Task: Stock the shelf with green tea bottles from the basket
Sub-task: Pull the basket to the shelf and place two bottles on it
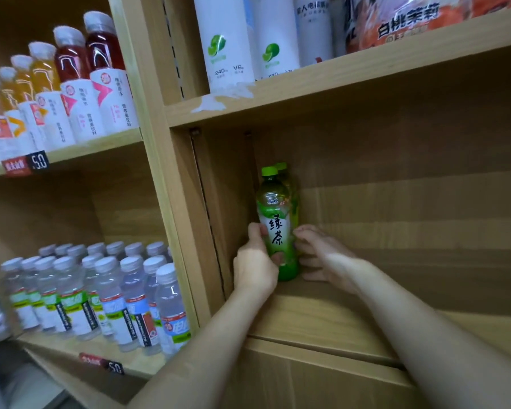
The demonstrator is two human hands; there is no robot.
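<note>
A green tea bottle [275,219] with a green cap stands upright in the back left corner of the wooden shelf [322,317]. A second green tea bottle [291,190] stands right behind it, mostly hidden. My left hand [255,264] wraps around the front bottle's lower left side. My right hand [319,255] rests against the bottle's right side with its fingers spread on the label. The basket is not in view.
The shelf stretches bare to the right of the bottles. A shelf board with white bottles [227,45] hangs above. Left of the wooden upright [171,202] stand water bottles [106,290] below and red and orange drinks [71,84] above.
</note>
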